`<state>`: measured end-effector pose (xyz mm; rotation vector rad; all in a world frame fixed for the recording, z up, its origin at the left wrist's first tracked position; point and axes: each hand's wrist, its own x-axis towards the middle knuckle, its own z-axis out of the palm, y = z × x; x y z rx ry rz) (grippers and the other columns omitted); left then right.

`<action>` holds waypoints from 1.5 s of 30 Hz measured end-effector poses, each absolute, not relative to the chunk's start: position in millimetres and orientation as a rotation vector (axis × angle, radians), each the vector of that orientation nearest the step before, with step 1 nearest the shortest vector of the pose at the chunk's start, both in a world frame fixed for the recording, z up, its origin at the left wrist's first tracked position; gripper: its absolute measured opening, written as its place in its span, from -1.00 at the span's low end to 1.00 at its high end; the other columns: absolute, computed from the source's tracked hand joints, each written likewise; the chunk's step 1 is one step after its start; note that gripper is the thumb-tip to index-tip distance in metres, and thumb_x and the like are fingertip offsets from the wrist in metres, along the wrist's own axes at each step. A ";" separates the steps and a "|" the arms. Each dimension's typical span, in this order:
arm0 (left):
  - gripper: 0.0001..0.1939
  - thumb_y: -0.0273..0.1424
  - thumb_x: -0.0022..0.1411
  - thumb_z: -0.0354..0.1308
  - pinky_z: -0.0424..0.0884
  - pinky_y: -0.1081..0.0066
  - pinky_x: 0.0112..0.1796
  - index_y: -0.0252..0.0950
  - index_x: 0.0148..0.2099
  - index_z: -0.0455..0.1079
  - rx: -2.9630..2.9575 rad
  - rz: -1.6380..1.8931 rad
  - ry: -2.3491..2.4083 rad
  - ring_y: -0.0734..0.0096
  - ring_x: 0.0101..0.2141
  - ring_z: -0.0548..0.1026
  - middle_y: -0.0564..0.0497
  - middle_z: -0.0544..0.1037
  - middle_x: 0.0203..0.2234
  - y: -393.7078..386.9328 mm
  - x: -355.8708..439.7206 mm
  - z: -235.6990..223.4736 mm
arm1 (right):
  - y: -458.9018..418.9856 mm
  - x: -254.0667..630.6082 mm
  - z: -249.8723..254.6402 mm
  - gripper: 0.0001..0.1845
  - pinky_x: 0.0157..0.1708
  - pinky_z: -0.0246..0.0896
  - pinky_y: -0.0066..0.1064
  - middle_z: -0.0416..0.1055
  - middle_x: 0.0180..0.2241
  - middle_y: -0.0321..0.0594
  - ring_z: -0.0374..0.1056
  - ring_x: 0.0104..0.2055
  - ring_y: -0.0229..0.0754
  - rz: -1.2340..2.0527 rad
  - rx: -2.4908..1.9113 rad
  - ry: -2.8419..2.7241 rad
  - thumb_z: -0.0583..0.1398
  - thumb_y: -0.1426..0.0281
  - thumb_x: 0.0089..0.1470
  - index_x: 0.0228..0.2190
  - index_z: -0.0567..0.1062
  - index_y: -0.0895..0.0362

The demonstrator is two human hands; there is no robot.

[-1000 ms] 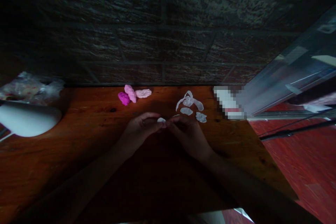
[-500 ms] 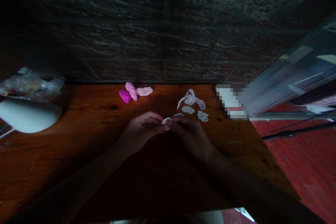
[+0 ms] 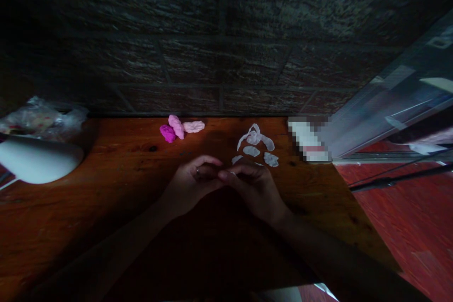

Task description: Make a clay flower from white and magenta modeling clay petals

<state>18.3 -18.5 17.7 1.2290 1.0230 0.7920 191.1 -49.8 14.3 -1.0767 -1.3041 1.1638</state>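
Observation:
My left hand (image 3: pixel 187 181) and my right hand (image 3: pixel 256 188) meet fingertip to fingertip above the wooden table (image 3: pixel 116 170). Both are closed in a pinch around a small piece of white clay (image 3: pixel 232 173), of which only a sliver shows between the fingers. A ring sits on a finger of my left hand. Just beyond my right hand lie several thin, flattened white clay pieces (image 3: pixel 251 151), some oval and some long and curved. Further back and to the left, three soft clay lumps rest together: magenta (image 3: pixel 167 133), pink (image 3: pixel 176 126) and pale pink (image 3: pixel 194 126).
A dark stone-patterned wall (image 3: pixel 191 63) rises behind the table. At the left are a white rounded object (image 3: pixel 42 160) and a crumpled clear plastic bag (image 3: pixel 42 118). A blurred-out white box-like thing (image 3: pixel 307 139) lies at the right, beside a glass panel (image 3: pixel 382 99). Red flooring (image 3: pixel 421 207) shows past the table's right edge.
The white clay between my fingertips was plainly visible and is now mostly covered by them. My hands stay close together. The whole view has shifted slightly.

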 end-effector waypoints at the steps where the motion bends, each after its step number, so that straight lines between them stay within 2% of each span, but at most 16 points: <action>1: -0.64 -0.36 -0.05 0.45 0.55 0.41 -0.31 -0.28 -0.19 0.45 1.226 0.794 1.026 0.32 -0.36 0.65 0.05 0.66 -0.43 -18.8 18.6 17.8 | -50.3 190.1 13.9 -0.80 -0.33 0.25 -0.37 0.48 -0.48 -0.30 0.36 -0.39 -0.24 1.152 -1.077 -1.288 0.36 0.23 0.07 -0.50 0.66 0.05; 4: -0.67 -0.34 -0.03 0.45 0.58 0.37 -0.24 -0.28 -0.22 0.47 1.231 0.802 1.005 0.29 -0.32 0.66 0.03 0.68 -0.41 -18.2 18.4 17.3 | -49.3 188.4 11.4 -0.82 -0.35 0.28 -0.37 0.53 -0.48 -0.30 0.38 -0.39 -0.23 1.202 -1.075 -1.237 0.36 0.21 0.06 -0.47 0.68 0.02; 8: -0.69 -0.36 -0.02 0.45 0.58 0.39 -0.24 -0.28 -0.21 0.48 1.254 0.852 0.985 0.31 -0.32 0.67 0.03 0.70 -0.38 -17.0 17.3 16.5 | -46.2 189.6 10.8 -0.88 -0.25 0.36 -0.35 0.62 -0.37 -0.29 0.46 -0.31 -0.20 1.276 -1.054 -1.189 0.41 0.26 -0.01 -0.38 0.70 0.01; 14: -0.70 -0.36 -0.03 0.45 0.59 0.40 -0.27 -0.28 -0.24 0.48 1.260 0.825 0.961 0.29 -0.35 0.68 0.05 0.68 -0.46 -19.5 18.8 18.2 | -48.7 189.3 13.4 -0.89 -0.32 0.37 -0.40 0.61 -0.44 -0.30 0.46 -0.38 -0.24 1.268 -1.056 -1.155 0.44 0.28 -0.04 -0.42 0.69 0.04; 20: -0.75 -0.36 -0.02 0.45 0.56 0.45 -0.26 -0.30 -0.27 0.53 1.267 0.912 1.017 0.39 -0.36 0.65 0.03 0.70 -0.39 -13.3 13.2 19.8 | -44.9 190.2 9.3 -0.65 -0.14 0.47 -0.31 0.66 -0.32 -0.36 0.55 -0.25 -0.20 1.380 -1.017 -0.995 0.49 0.34 -0.17 -0.24 0.67 -0.03; 25: -0.78 -0.38 -0.05 0.46 0.56 0.43 -0.24 -0.28 -0.31 0.56 1.225 0.931 1.007 0.42 -0.38 0.63 0.07 0.69 -0.41 -9.2 11.3 17.5 | -41.4 194.0 10.7 -0.76 -0.05 0.45 -0.27 0.67 -0.29 -0.30 0.57 -0.20 -0.17 1.393 -1.048 -1.037 0.46 0.30 -0.11 -0.31 0.69 0.03; 33: -0.77 -0.43 -0.06 0.47 0.59 0.44 -0.25 -0.30 -0.28 0.59 1.220 0.946 0.973 0.43 -0.40 0.64 0.05 0.71 -0.41 -9.5 11.2 18.6 | -42.4 194.7 15.6 -0.81 -0.16 0.41 -0.35 0.65 -0.37 -0.31 0.53 -0.26 -0.19 1.451 -1.056 -1.135 0.43 0.28 -0.06 -0.32 0.69 0.03; 40: -0.80 -0.44 -0.04 0.45 0.59 0.45 -0.26 -0.31 -0.30 0.58 1.259 1.019 0.987 0.41 -0.38 0.65 0.02 0.71 -0.38 -12.2 13.0 15.7 | -41.8 197.7 20.8 -0.84 -0.35 0.30 -0.44 0.56 -0.49 -0.37 0.40 -0.44 -0.30 1.437 -1.132 -1.180 0.45 0.26 -0.08 -0.40 0.69 0.05; 42: -0.84 -0.42 0.01 0.43 0.57 0.48 -0.28 -0.30 -0.30 0.59 1.300 0.975 0.986 0.43 -0.38 0.64 0.03 0.71 -0.39 -11.8 12.9 16.1 | -42.3 196.9 19.9 -0.83 -0.35 0.30 -0.45 0.57 -0.48 -0.36 0.41 -0.42 -0.30 1.446 -1.122 -1.191 0.45 0.25 -0.08 -0.40 0.69 0.05; 45: -0.90 -0.39 0.09 0.38 0.53 0.53 -0.32 -0.27 -0.31 0.60 1.361 0.936 0.962 0.47 -0.40 0.62 0.05 0.70 -0.42 -11.0 11.7 16.7 | -44.2 194.9 18.9 -0.82 -0.23 0.34 -0.41 0.60 -0.43 -0.33 0.47 -0.33 -0.25 1.478 -1.079 -1.202 0.43 0.23 -0.05 -0.39 0.69 0.05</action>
